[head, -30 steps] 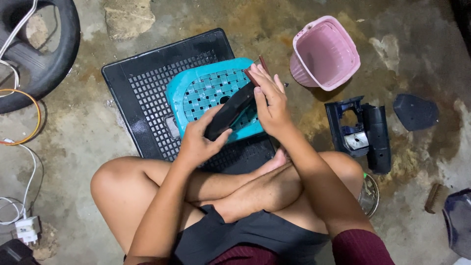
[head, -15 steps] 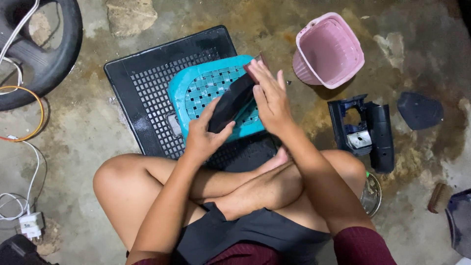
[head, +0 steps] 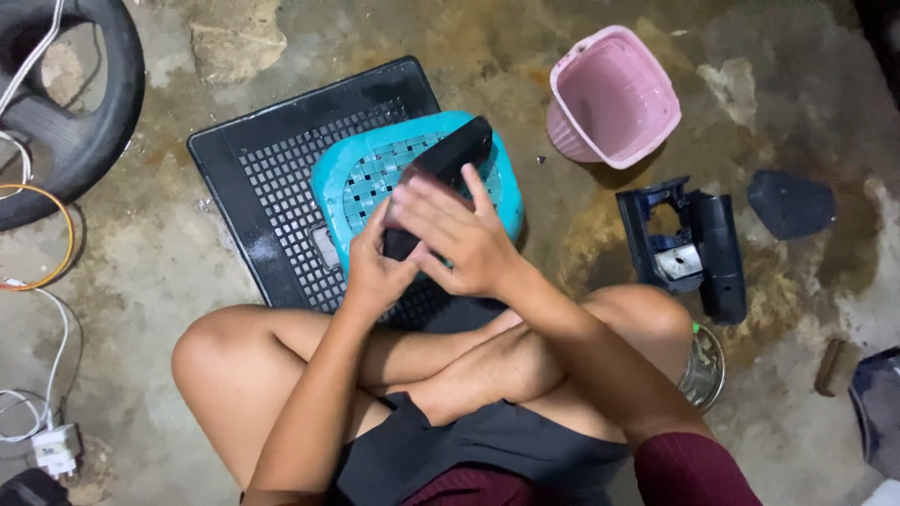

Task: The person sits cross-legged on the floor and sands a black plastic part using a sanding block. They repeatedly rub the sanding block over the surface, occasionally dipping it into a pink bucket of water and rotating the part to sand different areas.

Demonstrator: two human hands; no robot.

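This looks like a rough home workshop or garage corner. The stained, cracked concrete floor [head: 469,37] serves as the work area, with a person sitting cross-legged on it. A black tyre [head: 66,103] lies at the upper left, loose wires [head: 37,281] and a white plug adapter [head: 54,448] trail beside it, and dismantled dark plastic machine parts [head: 698,245] are scattered among plastic baskets [head: 614,94].

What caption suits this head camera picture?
Seated cross-legged, left hand and right hand hold a black part over a teal basket on a black tray.
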